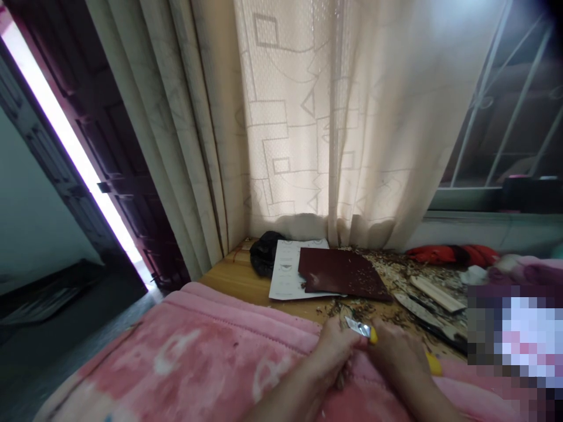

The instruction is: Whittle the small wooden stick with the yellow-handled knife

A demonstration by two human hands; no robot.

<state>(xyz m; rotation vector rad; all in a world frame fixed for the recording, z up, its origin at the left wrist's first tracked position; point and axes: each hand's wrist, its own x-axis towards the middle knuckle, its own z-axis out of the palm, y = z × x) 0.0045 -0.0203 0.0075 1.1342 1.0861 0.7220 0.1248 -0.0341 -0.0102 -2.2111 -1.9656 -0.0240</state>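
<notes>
Your right hand (396,340) grips one cutter (359,327) over the table's (235,285) near edge; your left hand (335,340) is curled, on what I cannot tell; shavings (396,271) strew the far right corner, so much cutting seems done, the remainder unclear; beyond, one board (338,271), one paper (285,275)

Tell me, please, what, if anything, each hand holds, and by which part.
The right hand holds a knife by its yellow handle, blade exposed; whether the left hand holds anything cannot be told.
</notes>
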